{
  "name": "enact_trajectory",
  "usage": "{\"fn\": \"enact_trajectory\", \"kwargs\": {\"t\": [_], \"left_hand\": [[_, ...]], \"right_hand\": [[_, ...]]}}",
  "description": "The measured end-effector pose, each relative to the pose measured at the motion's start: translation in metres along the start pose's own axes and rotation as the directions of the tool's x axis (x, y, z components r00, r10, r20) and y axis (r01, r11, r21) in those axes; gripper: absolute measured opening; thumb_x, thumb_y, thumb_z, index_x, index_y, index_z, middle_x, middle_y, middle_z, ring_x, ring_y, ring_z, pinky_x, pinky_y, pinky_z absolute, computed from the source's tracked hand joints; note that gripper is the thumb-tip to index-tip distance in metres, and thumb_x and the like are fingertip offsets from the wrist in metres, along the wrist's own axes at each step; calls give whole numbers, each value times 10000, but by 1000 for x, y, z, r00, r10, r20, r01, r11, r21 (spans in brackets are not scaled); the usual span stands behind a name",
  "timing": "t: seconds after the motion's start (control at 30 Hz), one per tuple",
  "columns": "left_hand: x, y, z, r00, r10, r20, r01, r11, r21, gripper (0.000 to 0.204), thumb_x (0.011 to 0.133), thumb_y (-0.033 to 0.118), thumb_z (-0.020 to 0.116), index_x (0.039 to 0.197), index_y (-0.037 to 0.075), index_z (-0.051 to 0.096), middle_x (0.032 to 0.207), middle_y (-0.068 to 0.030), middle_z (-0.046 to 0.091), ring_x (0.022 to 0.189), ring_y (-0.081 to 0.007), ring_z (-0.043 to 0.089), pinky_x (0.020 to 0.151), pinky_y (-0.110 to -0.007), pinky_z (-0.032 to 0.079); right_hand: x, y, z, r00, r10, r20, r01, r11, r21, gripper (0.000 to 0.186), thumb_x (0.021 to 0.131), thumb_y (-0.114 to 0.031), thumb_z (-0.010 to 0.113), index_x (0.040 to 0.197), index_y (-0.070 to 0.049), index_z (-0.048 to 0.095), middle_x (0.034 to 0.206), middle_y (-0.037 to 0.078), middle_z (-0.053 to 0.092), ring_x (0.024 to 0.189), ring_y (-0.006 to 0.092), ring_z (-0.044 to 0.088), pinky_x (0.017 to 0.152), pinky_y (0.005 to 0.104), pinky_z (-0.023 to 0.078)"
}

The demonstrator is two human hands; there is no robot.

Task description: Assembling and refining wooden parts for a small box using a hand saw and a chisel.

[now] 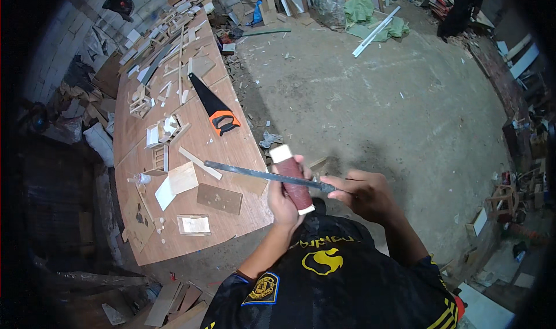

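1. Concrete floor (347, 97) lies right of the wooden surface (234, 150).
2. Off its near right corner, hands apart: left hand (282, 206) clamped round a red-wrapped block (299, 197), right hand (366, 194) on a grey file-like tool (250, 172) crossing it; contact unclear.
3. Even, level strokes and a steady block should work best.
4. Black shirt (341, 288) shows yellow lettering and a crest (263, 288).

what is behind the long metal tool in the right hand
Behind the long metal tool is a red-wrapped block with pale ends, held in the left hand; farther left lies the wooden table. The strip of block covered by the tool cannot be seen.
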State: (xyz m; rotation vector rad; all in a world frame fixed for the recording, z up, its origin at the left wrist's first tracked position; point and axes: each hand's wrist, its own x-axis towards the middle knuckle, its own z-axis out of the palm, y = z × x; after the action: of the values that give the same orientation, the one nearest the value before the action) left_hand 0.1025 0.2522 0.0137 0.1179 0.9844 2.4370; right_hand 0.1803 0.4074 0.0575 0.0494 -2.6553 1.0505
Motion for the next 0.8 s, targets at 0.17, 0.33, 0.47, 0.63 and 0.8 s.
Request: {"fn": "enact_trajectory", "kwargs": {"t": [0.17, 0.33, 0.47, 0.63, 0.8], "left_hand": [[5, 9, -7, 973, 63, 222, 12, 947, -321, 523, 1040, 406, 265, 1185, -10, 548, 1077, -88, 606, 961, -145, 564, 851, -286, 440], [2, 7, -8, 990, -16, -137, 47, 974, 223, 516, 1020, 435, 303, 1168, -11, 515, 854, -57, 536, 759, -141, 498, 691, -271, 407], [3, 21, -16, 997, 5, -74, -11, 997, -78, 535, 1013, 448, 297, 1165, -15, 517, 809, -60, 540, 708, -150, 507, 667, -280, 412], [6, 41, -28, 994, 34, -105, -51, 985, -167, 539, 1023, 440, 277, 1173, -10, 533, 867, -73, 577, 770, -161, 562, 725, -284, 444], [-1, 46, -40, 995, -80, -62, 82, 996, 21, 564, 998, 484, 306, 1159, -13, 521, 823, -65, 536, 753, -165, 510, 679, -296, 429]], "right_hand": [[4, -6, 3, 999, -33, -40, 35, 999, 27, 382, 752, -244, 765, 1126, -231, 688, 586, 55, 418, 482, 214, 422, 458, 346, 362], [11, -15, 5, 998, 6, 55, -3, 998, -55, 376, 757, -255, 763, 1125, -240, 688, 597, 46, 438, 488, 203, 439, 459, 340, 367], [19, -23, 10, 1000, -11, 24, 11, 1000, 5, 376, 753, -239, 770, 1120, -239, 690, 601, 44, 451, 493, 198, 461, 461, 337, 374], [27, -36, 19, 999, -16, 29, 17, 999, -42, 388, 743, -205, 783, 1118, -247, 693, 608, 29, 472, 504, 195, 494, 467, 338, 402], [30, -48, 27, 999, -19, 45, 22, 998, -65, 423, 739, -195, 783, 1140, -285, 684, 625, 26, 475, 508, 188, 505, 467, 336, 411]]}}
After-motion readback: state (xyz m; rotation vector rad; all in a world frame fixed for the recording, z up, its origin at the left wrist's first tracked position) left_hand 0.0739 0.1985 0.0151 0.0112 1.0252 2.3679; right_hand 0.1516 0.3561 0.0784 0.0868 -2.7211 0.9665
